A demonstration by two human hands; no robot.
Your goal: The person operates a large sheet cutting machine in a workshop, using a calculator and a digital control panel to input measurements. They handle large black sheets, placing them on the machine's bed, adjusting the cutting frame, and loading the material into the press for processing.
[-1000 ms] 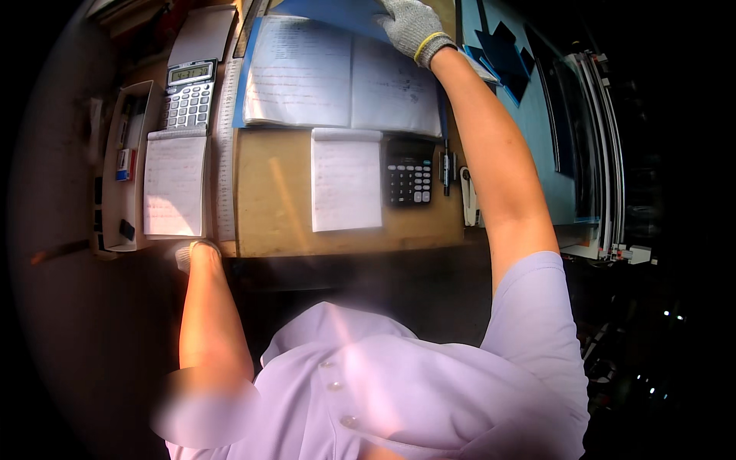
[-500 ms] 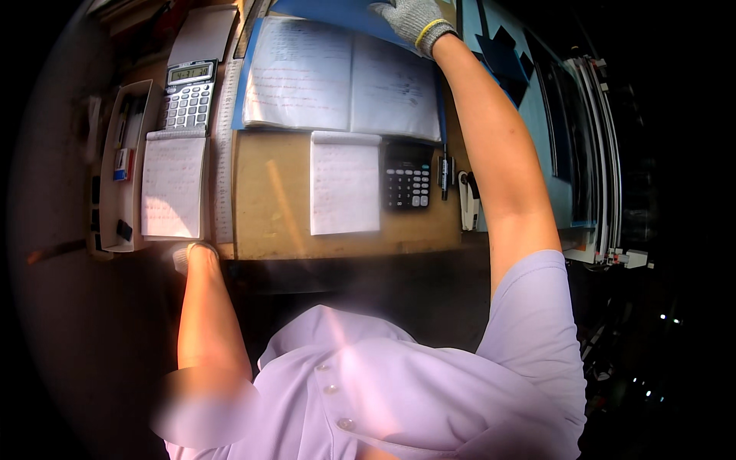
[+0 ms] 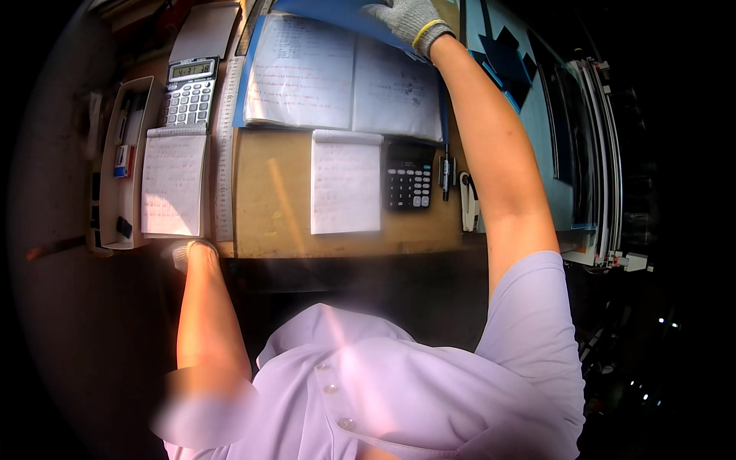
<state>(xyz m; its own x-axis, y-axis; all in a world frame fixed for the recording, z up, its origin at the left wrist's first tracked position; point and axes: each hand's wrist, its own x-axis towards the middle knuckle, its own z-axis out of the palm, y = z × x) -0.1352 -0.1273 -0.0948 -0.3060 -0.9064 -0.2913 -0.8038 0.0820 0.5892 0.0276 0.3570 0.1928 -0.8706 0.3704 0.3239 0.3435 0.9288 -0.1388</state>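
Observation:
My right hand, in a grey knit glove with a yellow cuff band, reaches to the far edge of the view. It lies over a blue folder sheet, with the visible fingers stretched to the left; the top of the hand is cut off. Beneath it an open folder of handwritten pages in clear sleeves rests on the table. At the near left table edge is my left hand, also gloved, just below a notepad. Its fingers are hidden.
A second notepad, a black calculator, a pen and a stapler lie nearer me. Leftward are a silver calculator, a long ruler and a box of stationery. Dark blue pieces lie at right.
My right hand has shifted very slightly to the left over the blue sheet. My left hand stays at the table edge.

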